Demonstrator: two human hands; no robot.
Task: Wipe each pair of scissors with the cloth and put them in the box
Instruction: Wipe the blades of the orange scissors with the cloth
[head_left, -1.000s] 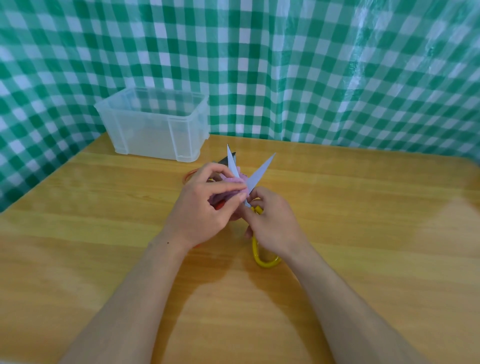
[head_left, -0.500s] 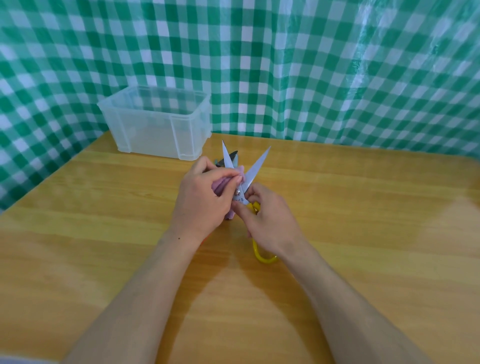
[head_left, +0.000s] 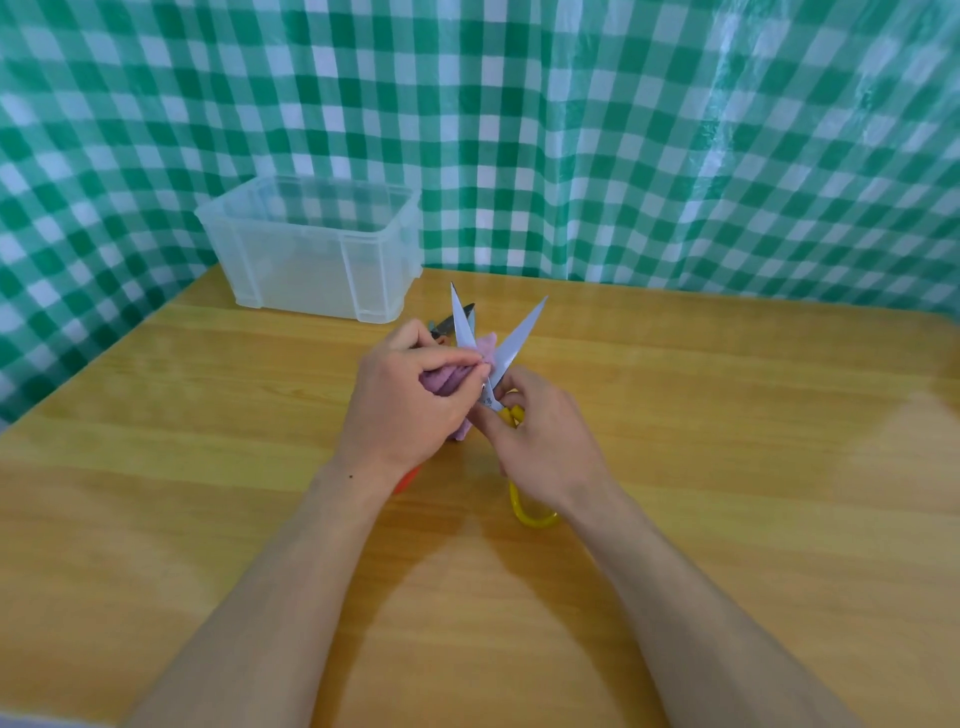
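In front of the box (head_left: 311, 260), the right hand (head_left: 545, 436) curls its fingers round the yellow scissors (head_left: 519, 339), whose blades are spread. The left hand (head_left: 405, 400) has its fingers pinching the purple cloth (head_left: 442, 382) against one blade.

Box (head_left: 311, 270) stands beyond and left of the left hand (head_left: 410, 410). Cloth (head_left: 451, 382) in that hand; open scissors (head_left: 514, 343) in the right hand (head_left: 545, 447) — second scissors (head_left: 444, 326) behind the left.
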